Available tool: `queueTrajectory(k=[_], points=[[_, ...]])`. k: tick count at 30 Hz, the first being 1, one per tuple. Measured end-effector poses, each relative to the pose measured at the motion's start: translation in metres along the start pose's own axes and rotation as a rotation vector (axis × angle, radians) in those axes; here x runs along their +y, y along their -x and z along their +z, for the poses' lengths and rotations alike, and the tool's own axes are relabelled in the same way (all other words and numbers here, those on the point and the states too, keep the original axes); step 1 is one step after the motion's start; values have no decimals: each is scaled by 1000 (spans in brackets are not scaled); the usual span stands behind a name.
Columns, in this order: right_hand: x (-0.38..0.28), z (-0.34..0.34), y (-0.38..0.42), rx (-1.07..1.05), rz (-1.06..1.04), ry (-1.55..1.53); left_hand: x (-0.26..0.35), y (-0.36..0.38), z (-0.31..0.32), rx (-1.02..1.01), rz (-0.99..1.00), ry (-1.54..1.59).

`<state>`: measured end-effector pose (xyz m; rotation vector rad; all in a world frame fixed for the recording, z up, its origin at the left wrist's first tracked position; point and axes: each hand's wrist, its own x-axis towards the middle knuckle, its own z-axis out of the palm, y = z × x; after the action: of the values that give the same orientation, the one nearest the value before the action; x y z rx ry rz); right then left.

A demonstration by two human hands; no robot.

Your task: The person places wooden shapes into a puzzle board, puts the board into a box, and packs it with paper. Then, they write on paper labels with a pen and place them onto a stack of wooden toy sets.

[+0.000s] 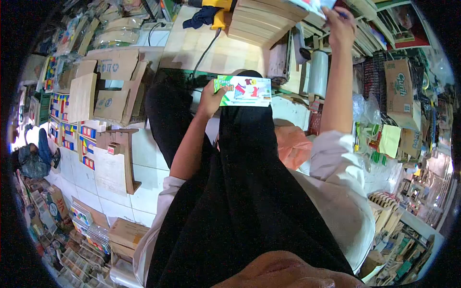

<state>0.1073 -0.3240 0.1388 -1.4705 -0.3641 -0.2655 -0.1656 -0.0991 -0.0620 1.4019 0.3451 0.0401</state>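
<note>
Black cloth covers our lap, and over the knee our left hand [211, 98] grips a printed card [245, 90] by its left edge, holding it flat above the tiled floor [144, 158]. Farther out, our right hand [338, 26] is raised to a stack of boards [261, 19] and closed on a second card [314, 6] at the frame's top. We judge we are collecting cards one by one; next, the raised card should come down beside the held one without slipping.
</note>
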Motion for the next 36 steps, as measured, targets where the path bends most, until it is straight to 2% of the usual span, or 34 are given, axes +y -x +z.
queueTrajectory(k=[2,4,5,7,8,9,10,11,13,15,17,19,21,25,26,29,33,36], points=[[2,18,-23,-26,32,-18,2,3,2,31,14,55],[5,33,-32,7,95,255,6,4,2,36,4,38],[9,33,-33,5,100,254,8,6,3,38,-7,25],[14,23,-33,-6,-177,508,10,7,4,37,-25,25],[14,16,-33,136,-513,867,9,6,4,31,-13,44],[18,9,-27,129,-507,871,8,5,4,25,-5,65],[-1,13,-2,-18,-238,496,9,6,5,35,-16,66],[-15,18,24,-151,33,117,1,1,-1,-18,59,-110],[-11,27,79,-93,360,208,2,1,-1,-18,23,-79],[14,28,130,-336,346,11,4,1,-1,-20,40,-52],[23,37,177,-445,554,-39,1,0,0,29,-4,18],[46,39,212,-550,538,-10,5,3,0,41,2,-45],[57,42,233,-630,405,56,14,6,1,52,11,-108],[65,49,256,-576,356,224,22,7,2,33,-25,-198],[74,49,259,-559,268,214,22,6,2,25,-35,-242],[77,49,263,-551,322,194,16,5,3,44,8,-110],[75,49,262,-570,342,258,19,6,3,62,-65,-199],[77,49,262,-606,246,306,7,2,1,53,-20,-203]])
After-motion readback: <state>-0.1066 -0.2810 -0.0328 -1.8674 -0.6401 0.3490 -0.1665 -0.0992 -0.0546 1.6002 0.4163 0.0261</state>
